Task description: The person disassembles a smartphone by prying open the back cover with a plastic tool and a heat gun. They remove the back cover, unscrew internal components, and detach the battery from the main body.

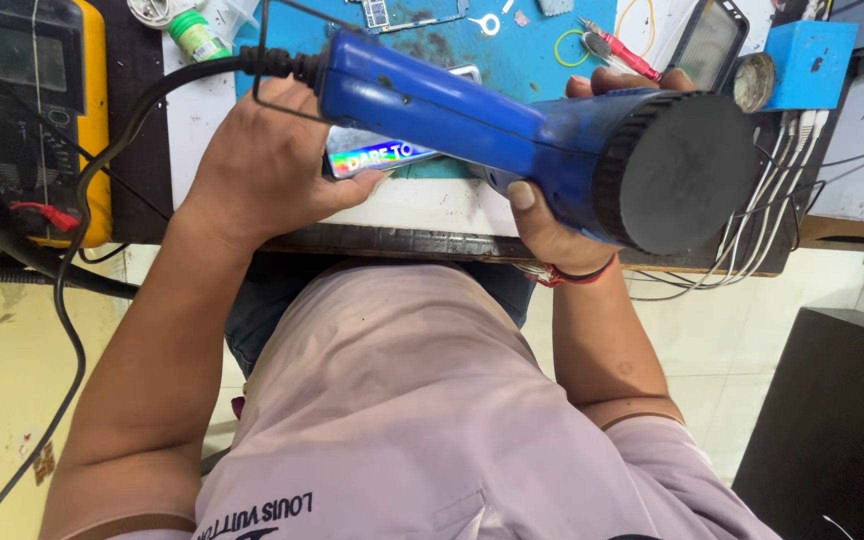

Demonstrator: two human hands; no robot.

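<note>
My right hand (552, 215) grips a blue heat gun (512, 125) with a round black rear cap, held level over the near edge of the workbench. Its black cord runs off to the left and down. My left hand (267, 165) rests on a phone with a shiny rainbow-coloured back (382, 157), pressing it onto the blue work mat (512, 50). The heat gun's body covers most of the phone, and its nozzle end is hidden.
A yellow multimeter (37, 110) stands at the left. On the mat lie a circuit board piece (402, 15), red-handled tweezers (622, 50) and a small green-capped bottle (197, 35). A blue box (807, 60) and white cables (772, 200) sit at the right.
</note>
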